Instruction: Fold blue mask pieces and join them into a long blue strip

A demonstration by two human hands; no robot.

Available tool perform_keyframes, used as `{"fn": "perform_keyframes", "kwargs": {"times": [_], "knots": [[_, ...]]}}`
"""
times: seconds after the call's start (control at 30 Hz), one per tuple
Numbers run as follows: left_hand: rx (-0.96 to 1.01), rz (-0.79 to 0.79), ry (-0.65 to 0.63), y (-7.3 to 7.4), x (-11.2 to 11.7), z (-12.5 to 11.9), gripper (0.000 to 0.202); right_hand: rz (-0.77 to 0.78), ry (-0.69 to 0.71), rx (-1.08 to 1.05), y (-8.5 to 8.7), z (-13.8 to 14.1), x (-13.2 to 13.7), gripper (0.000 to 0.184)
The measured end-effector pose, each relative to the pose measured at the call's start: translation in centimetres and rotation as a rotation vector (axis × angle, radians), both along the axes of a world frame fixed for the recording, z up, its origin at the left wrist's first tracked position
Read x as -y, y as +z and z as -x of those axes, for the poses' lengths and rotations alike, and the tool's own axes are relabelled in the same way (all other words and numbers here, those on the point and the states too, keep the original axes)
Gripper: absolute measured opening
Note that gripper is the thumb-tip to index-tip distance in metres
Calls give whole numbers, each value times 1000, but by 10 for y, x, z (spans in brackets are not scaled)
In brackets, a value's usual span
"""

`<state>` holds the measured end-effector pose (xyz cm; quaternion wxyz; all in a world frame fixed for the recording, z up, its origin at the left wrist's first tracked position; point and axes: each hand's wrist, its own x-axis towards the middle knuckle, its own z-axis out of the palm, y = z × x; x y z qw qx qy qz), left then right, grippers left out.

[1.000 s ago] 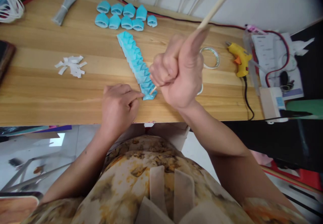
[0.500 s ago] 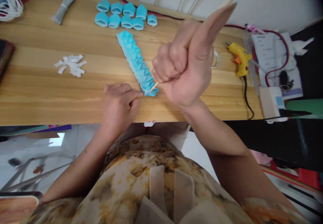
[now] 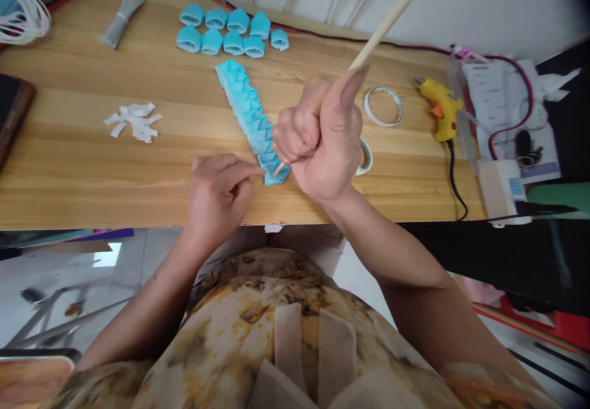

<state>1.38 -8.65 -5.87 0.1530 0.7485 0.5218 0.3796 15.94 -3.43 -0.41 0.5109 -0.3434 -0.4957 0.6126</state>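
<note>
A light-blue pleated strip (image 3: 246,111), apparently paper or cloth, lies slantwise on the table. At its near end, the index fingertip of my left hand (image 3: 219,190) touches the edge; that finger is stretched out while the others are curled, gripping nothing I can see. My right hand (image 3: 322,135) is closed in a fist around a thin wooden stick (image 3: 389,18), thumb pointing up along it. The stick's lower tip meets the near end of the strip. Part of the strip's right edge is hidden behind my right fist.
Several blue folded caps (image 3: 234,43) stand in two rows at the back. White paper strips (image 3: 136,123) lie left, below a grey bundle of ties (image 3: 122,18). Two tape rolls (image 3: 366,98) and a yellow glue gun (image 3: 440,107) with its cord are on the right.
My right hand has moved left and slightly down, and more of the stick shows above the fist. Both tape rolls have come into fuller view. My left hand stays at the strip's end.
</note>
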Motion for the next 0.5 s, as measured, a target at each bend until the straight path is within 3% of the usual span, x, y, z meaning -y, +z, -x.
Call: {"fn": "perform_keyframes", "kwargs": {"times": [0.1,0.37,0.5], "knots": [[-41,-3,-35,0,-1,0,32,49,-33,37,0,1,0,73],[-162,36,-31,1,0,-1,36,-118,57,-130,3,-1,-2,65],[-207,61,-21,3,0,-2,33,-103,39,-136,15,-7,-8,65]]}}
